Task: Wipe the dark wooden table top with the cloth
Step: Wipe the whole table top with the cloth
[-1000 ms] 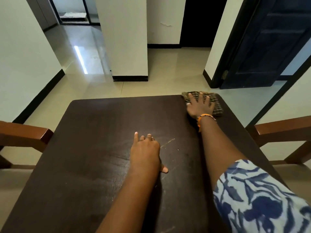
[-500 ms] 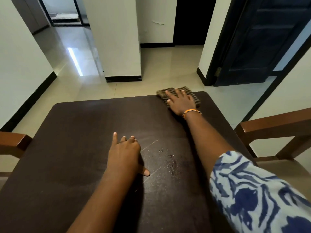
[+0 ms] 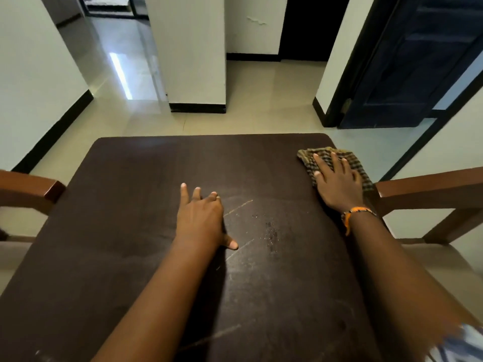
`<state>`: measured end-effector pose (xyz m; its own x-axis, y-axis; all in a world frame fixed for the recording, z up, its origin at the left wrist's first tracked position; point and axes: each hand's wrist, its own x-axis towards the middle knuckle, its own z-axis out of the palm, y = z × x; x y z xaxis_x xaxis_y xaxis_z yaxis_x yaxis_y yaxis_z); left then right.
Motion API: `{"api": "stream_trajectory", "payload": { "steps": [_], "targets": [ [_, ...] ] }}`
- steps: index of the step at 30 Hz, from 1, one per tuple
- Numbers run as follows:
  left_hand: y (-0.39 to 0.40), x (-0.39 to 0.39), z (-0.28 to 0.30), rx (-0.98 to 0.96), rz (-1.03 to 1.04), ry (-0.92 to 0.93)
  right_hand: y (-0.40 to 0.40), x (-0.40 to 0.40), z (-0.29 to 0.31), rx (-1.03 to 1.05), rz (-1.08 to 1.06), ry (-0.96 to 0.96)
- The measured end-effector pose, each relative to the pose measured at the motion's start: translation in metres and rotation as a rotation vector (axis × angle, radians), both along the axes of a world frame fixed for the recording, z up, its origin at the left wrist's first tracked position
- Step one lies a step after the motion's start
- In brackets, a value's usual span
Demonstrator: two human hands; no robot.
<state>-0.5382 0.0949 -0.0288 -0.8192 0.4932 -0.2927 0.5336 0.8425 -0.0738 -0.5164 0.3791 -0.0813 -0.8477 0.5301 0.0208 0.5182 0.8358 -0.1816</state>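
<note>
The table is dark wood and fills the near and middle ground; its far edge runs across the middle of the view. The cloth, checked in brown and tan, lies at the far right corner of the table, its right side reaching past the table's edge. The right hand lies flat on the cloth, fingers straight and spread, pressing it to the wood; an orange bracelet circles that wrist. The left hand rests palm down near the middle of the table, well apart from the cloth; its fingers are straight and together, the thumb stuck out to the right, holding nothing. Between the two hands the wood bears pale scratches and a patch of small specks. A brown chair stands just beside the right edge; another chair arm shows at the left edge. Beyond lie a pale tiled floor, a white pillar, and a dark door at far right.
</note>
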Motion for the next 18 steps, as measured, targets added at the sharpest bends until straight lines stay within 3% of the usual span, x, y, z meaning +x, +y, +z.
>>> {"api": "stream_trajectory", "payload": {
  "steps": [7,11,14,18],
  "targets": [
    [-0.009,0.002,-0.003,0.045,0.011,0.014,-0.016,0.054,0.013,0.104,0.099,-0.122],
    [-0.008,0.003,-0.005,0.064,0.016,0.030,-0.018,0.041,0.012,0.015,0.071,-0.085],
    [-0.009,0.006,-0.004,0.059,0.027,0.058,-0.061,0.020,0.007,0.017,0.110,-0.060],
    [-0.024,0.018,-0.010,0.174,0.095,0.049,-0.158,-0.005,0.001,0.010,0.329,-0.024]
  ]
}}
